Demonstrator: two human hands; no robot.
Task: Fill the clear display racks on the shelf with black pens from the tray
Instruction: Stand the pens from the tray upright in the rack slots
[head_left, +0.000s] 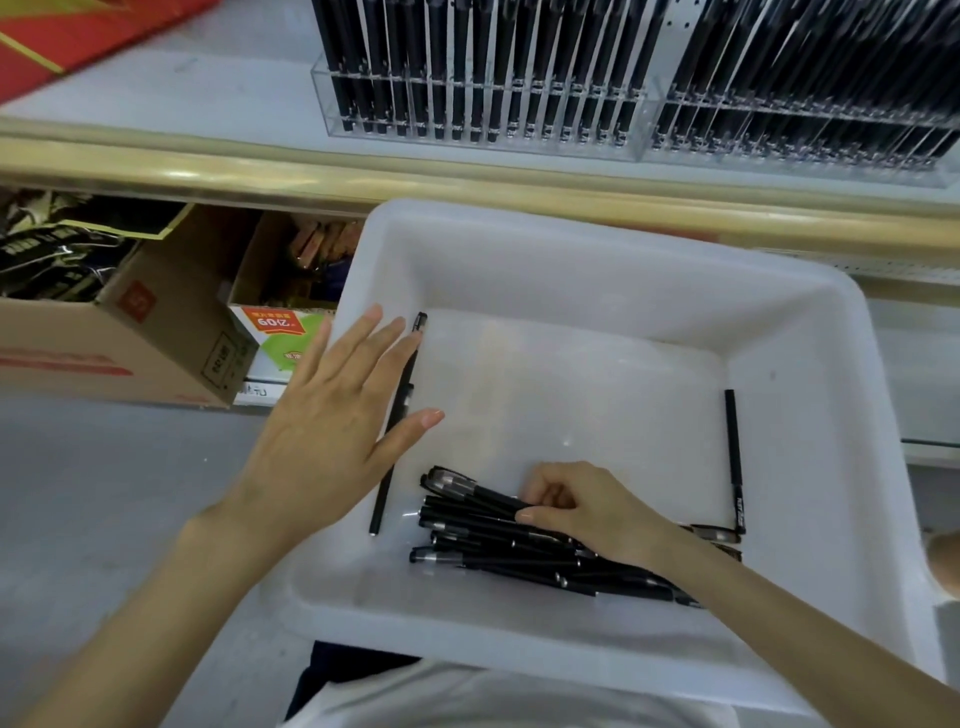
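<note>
The black pens (467, 526) lie heaped at the lower centre of the white tray (597, 239). They look light, stiff and smooth (apt to roll), so mid-barrel seems the best place to pinch. The right hand (587, 512) curls round a few, though how many is hidden. The left hand (332, 415) hovers flat, fingers spread. The display racks (483, 109) along the top edge are cut off and blurred.

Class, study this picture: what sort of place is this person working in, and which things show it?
Most likely a stationery shop. Clear display racks packed with black pens stand on a shelf, opened cardboard cartons of stock sit below it, and a white tray holds more of them.
</note>
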